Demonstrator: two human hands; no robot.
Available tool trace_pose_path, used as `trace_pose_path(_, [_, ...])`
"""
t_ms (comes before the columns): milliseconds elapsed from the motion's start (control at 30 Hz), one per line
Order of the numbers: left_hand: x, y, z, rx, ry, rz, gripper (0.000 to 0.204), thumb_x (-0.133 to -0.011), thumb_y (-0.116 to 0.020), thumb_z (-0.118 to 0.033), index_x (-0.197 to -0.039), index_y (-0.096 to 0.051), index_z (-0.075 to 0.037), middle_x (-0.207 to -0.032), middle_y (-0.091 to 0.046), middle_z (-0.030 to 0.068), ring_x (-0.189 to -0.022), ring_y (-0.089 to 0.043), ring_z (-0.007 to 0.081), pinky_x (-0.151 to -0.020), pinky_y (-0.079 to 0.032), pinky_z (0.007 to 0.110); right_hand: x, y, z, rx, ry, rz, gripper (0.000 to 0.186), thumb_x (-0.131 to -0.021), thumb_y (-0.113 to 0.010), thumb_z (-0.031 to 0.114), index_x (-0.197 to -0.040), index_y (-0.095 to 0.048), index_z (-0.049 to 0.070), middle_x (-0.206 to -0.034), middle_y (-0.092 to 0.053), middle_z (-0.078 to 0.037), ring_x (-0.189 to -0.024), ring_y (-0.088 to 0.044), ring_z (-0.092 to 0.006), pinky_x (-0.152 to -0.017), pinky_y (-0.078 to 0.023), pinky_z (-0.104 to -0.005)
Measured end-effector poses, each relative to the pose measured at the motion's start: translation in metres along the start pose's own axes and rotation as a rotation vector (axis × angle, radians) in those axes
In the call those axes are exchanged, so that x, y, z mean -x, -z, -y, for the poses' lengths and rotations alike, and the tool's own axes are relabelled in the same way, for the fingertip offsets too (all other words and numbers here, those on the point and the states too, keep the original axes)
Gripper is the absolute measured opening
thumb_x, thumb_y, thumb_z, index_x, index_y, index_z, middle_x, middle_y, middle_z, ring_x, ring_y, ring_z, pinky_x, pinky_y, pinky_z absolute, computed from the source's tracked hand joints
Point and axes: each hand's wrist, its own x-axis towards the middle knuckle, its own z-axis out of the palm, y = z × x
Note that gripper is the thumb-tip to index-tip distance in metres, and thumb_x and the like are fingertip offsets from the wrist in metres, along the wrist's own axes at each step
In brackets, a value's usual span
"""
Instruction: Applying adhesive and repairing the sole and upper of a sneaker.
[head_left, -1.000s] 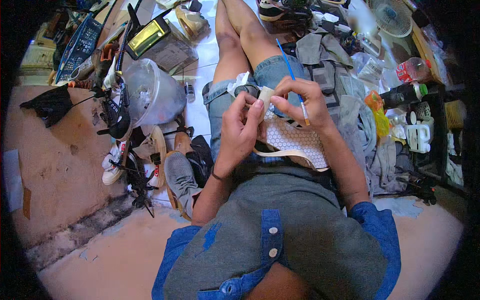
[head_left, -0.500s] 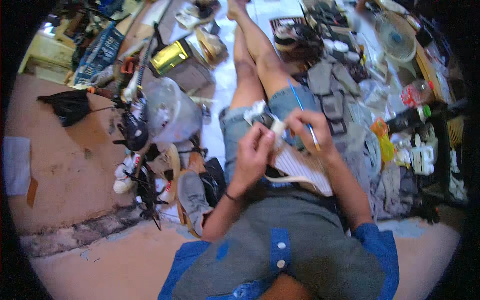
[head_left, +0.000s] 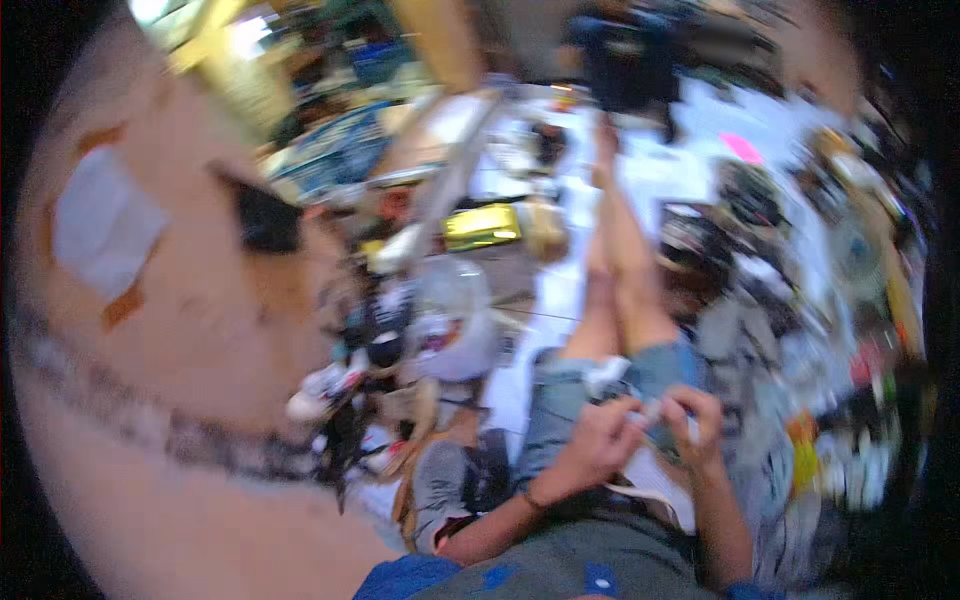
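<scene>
Motion blur softens the whole head view. My left hand [head_left: 603, 440] is closed, its fingers pinched on a small pale piece above my lap. Close beside it, my right hand [head_left: 697, 420] is closed too. A pale streak below its fingers seems to be the slim paintbrush [head_left: 692, 430] seen more sharply before; its blue handle cannot be made out. Under both hands, across my lap, lies a striped, pale-edged shoe part [head_left: 660, 482]. A crumpled white bit [head_left: 607, 378] rests on my shorts just beyond the left hand.
Left of my legs stand a clear plastic bag or tub [head_left: 450, 320], a yellow tin [head_left: 482, 227] and a grey shoe [head_left: 442, 482] among other shoes. Grey cloth [head_left: 735, 335], a yellow bag [head_left: 803, 455] and a fan [head_left: 858, 245] crowd the right. White paper [head_left: 108, 222] lies far left.
My view has swung left and upward, so hands and lap now sit lower and further right. The hands remain close together over the shoe part; the brush's blue handle no longer shows.
</scene>
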Motion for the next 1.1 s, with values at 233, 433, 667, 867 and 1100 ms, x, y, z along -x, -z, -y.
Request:
trace_pose_path(233, [0.009,0.004,-0.003,0.274,0.007,-0.228,0.027,-0.100,-0.056,-0.019,-0.117,-0.063,0.000,-0.082,-0.062,0.0060,-0.069,-0.055,0.0130,-0.062,-0.046,0.030,0.021,0.008,-0.006,-0.116,-0.459,-0.082,0.023,-0.094,-0.063,0.019,-0.083,-0.068,0.000,-0.070,-0.062,0.000,-0.063,-0.054,-0.0072,-0.059,-0.043,-0.0250])
trace_pose_path(433, [0.027,0.035,0.017,0.594,0.035,-0.319,0.030,-0.101,-0.054,-0.019,-0.126,-0.051,-0.001,-0.063,-0.059,0.0041,-0.051,-0.058,0.0128,-0.051,-0.045,0.024,0.018,0.007,0.000,-0.059,-0.469,0.042,0.015,-0.090,-0.073,0.018,-0.091,-0.071,0.003,-0.076,-0.067,0.000,-0.068,-0.058,-0.0058,-0.066,-0.047,-0.0227])
trace_pose_path(667, [0.038,0.036,0.040,0.798,0.051,-0.227,0.026,-0.094,-0.066,-0.018,-0.107,-0.046,-0.006,-0.062,-0.061,0.0068,-0.049,-0.062,0.0151,-0.048,-0.048,0.024,0.010,0.007,0.003,-0.066,-0.423,0.312,0.019,-0.095,-0.065,0.018,-0.100,-0.068,0.000,-0.084,-0.067,-0.001,-0.077,-0.058,-0.0058,-0.070,-0.047,-0.0226])
trace_pose_path(867, [0.057,0.050,0.053,0.793,0.319,0.078,0.036,-0.086,-0.075,-0.020,-0.102,-0.045,-0.006,-0.067,-0.062,0.0052,-0.050,-0.062,0.0149,-0.046,-0.050,0.025,0.021,0.016,0.009,-0.013,-0.475,0.491,0.025,-0.097,-0.061,0.022,-0.107,-0.068,0.000,-0.095,-0.072,-0.010,-0.088,-0.067,-0.0168,-0.079,-0.051,-0.0311])
trace_pose_path(1100, [0.064,0.076,0.069,0.646,0.361,0.112,0.043,-0.086,-0.074,-0.033,-0.099,-0.044,-0.005,-0.060,-0.056,0.0031,-0.043,-0.058,0.0145,-0.041,-0.048,0.024,0.030,0.027,0.013,0.053,-0.386,0.499,0.031,-0.094,-0.066,0.028,-0.108,-0.068,0.001,-0.098,-0.072,-0.016,-0.088,-0.070,-0.0252,-0.081,-0.053,-0.0362])
